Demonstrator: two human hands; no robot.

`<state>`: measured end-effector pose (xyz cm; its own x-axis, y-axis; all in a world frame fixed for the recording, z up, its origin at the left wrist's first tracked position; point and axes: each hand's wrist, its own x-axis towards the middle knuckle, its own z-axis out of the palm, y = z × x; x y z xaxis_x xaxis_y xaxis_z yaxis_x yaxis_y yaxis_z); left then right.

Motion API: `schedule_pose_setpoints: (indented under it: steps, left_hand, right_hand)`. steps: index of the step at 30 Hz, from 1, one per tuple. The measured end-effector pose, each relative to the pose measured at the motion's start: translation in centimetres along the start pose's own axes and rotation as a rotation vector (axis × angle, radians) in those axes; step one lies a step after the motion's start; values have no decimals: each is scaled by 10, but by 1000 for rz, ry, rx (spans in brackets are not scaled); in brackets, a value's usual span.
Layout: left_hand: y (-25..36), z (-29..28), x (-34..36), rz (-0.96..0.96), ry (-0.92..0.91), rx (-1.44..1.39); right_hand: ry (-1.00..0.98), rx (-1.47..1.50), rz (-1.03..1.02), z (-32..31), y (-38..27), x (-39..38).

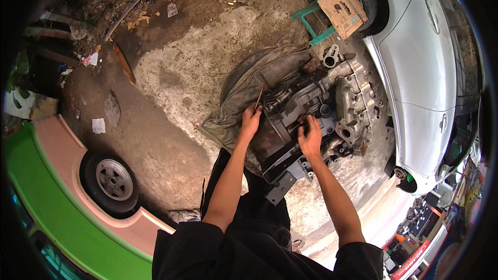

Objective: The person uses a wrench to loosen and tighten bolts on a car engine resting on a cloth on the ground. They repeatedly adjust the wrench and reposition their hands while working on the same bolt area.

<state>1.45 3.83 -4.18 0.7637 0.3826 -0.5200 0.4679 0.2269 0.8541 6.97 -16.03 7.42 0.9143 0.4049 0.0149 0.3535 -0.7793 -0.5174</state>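
A dismantled car engine, grey and greasy, lies in front of me on a dark, crumpled cover. At its left edge, my left hand is closed round a thin, rod-like tool that points away from me; its exact kind does not show. My right hand rests on the engine's near right part with the fingers curled inward. Whatever those fingertips grip, if anything, is hidden against the dark metal. Right of the engine block sits a lighter metal casting with round ports.
A silver car stands along the right side. Beyond the engine is a green stool with a cardboard piece on it. A green and pink vehicle stands at left. Litter and a wooden strip lie on the ground.
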Motion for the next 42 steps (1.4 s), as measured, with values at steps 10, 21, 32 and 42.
schedule_pose_setpoints:
  steps: [10, 21, 32, 42]
  left_hand:
    - [5, 11, 3, 43, 120, 35]
    - [-13, 7, 6, -160, 91, -262]
    - [3, -2, -37, -97, 212, -523]
    - [91, -7, -104, 197, 121, -322]
  right_hand:
    - [41, -16, -1, 3, 2, 0]
    - [31, 3, 23, -1, -5, 3]
    - [93, 32, 30, -4, -11, 1]
    - [77, 261, 132, -18, -17, -13]
